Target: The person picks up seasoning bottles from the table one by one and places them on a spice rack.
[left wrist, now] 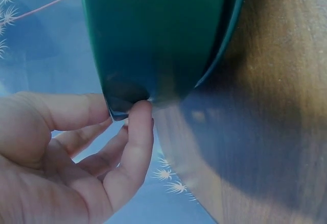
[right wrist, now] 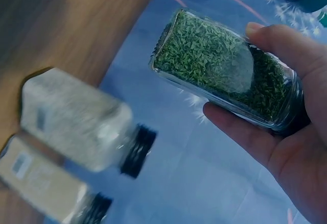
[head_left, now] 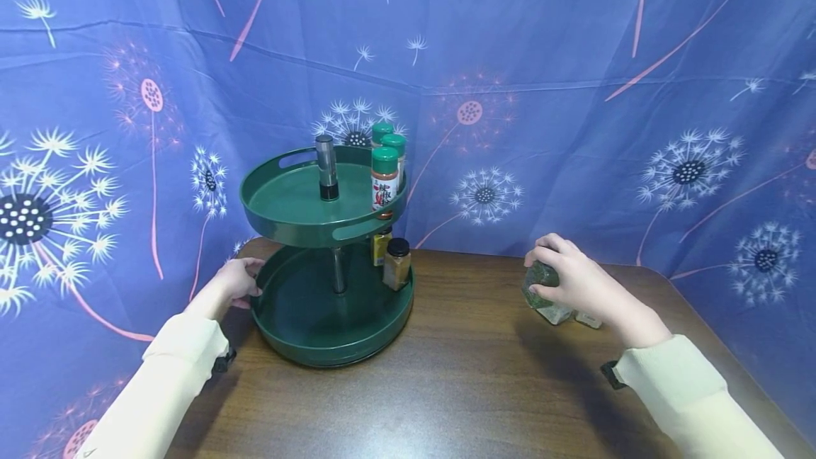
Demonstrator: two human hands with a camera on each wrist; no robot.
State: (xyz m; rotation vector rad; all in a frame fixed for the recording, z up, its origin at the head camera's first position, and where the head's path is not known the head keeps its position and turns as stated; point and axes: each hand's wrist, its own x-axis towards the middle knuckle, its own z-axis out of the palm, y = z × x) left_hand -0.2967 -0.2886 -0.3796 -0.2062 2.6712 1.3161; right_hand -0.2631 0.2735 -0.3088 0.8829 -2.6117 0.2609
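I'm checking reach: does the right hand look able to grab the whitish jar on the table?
Probably not: the right hand holds the herb jar, though the whitish jar looks otherwise unblocked.

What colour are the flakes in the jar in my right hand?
Green flakes, clearest in the right wrist view.

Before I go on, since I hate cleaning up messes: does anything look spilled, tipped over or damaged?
Nothing stands out. On the green rack, the front green-capped shaker and tan-filled jar stand upright; the herb jar in the right grip looks whole, and no spill shows on the table.
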